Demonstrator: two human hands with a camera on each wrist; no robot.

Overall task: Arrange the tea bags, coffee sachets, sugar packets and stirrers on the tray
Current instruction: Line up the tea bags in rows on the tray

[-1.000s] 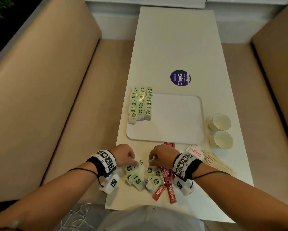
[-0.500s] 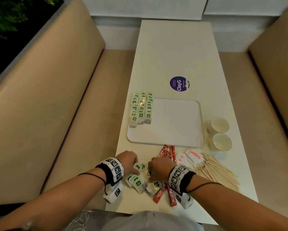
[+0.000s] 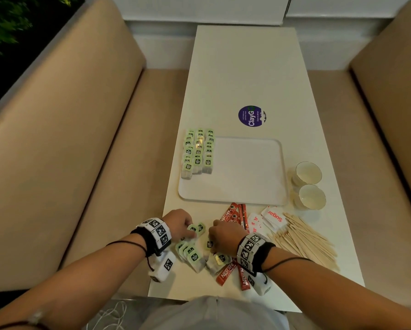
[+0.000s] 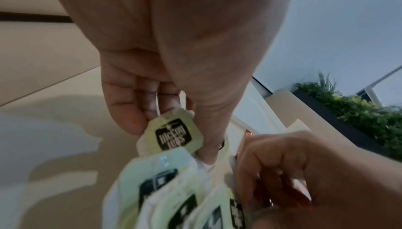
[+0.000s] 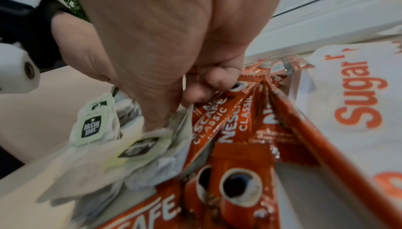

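At the table's near edge, left hand [image 4: 152, 86] pinches a tea bag [image 4: 174, 134] by its stiff tag, the right hand [image 5: 174, 60] fingering another: light, limp, tearable.

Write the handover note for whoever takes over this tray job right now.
Left hand: fingers pinch one tea bag over the loose tea bag pile at the near table edge.
Right hand: fingers curled down into the same pile, beside the coffee sachets; what it holds is unclear.
Done: three rows of tea bags along the tray's left side.
Left: the loose tea bags, coffee sachets, sugar packets and stirrers, all on the table near the tray. Two cups stand to its right.
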